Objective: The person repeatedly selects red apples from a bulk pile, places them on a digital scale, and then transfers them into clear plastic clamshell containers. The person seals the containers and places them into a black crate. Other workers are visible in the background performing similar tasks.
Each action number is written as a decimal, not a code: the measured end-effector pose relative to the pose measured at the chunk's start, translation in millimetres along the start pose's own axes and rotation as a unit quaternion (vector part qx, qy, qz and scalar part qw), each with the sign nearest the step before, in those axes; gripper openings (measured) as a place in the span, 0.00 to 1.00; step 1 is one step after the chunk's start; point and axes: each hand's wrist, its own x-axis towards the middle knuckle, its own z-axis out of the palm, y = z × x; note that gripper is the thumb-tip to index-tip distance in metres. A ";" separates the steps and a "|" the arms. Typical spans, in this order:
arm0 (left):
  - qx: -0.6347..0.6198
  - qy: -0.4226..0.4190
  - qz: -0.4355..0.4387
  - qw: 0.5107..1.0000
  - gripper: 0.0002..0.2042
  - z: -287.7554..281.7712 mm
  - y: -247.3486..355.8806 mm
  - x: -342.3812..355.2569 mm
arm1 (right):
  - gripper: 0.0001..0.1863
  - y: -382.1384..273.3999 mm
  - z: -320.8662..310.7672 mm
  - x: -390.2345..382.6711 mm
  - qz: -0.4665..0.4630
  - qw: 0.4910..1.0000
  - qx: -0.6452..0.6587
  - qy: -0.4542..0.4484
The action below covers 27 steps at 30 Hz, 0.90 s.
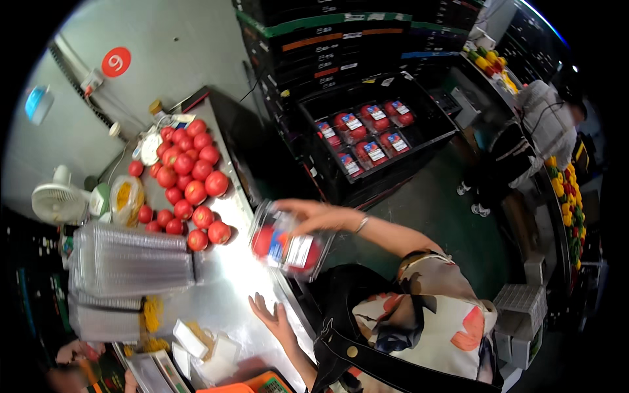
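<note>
At frame centre, right hand (316,217) clamps tomato pack (284,247) by its top, presumably for steadiness; left hand (274,319), lower centre, spreads empty.

Produce Packing Room

A produce packing room is indicated. Loose tomatoes (185,157) are heaped on a metal worktable (216,270), beside which tall stacks of nested clear plastic containers (128,259) are kept. Labelled packs (372,152) of the same red produce are set in rows inside a black crate (426,145), and many more dark crates (311,59) are piled behind it. At the far right, what appear to be yellow, red and green bell peppers (569,196) are laid out in a long band.
</note>
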 end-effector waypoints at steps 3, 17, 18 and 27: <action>0.213 0.055 -0.040 0.975 0.29 0.3 -48.5 4.5 | 0.45 -26.8 -105.3 -31.1 -0.061 0.951 -0.200 0.229; 0.477 0.014 -0.035 0.878 0.32 52.9 -48.7 -13.5 | 0.43 101.5 -486.4 -193.3 0.276 0.579 -0.509 0.575; 0.506 0.009 -0.051 0.861 0.33 56.5 -38.1 -10.4 | 0.41 115.2 -496.2 -207.3 0.289 0.579 -0.496 0.579; 0.511 -0.050 -0.035 0.857 0.32 79.7 -43.2 6.9 | 0.20 170.7 -536.5 -237.7 0.351 0.554 -0.471 0.591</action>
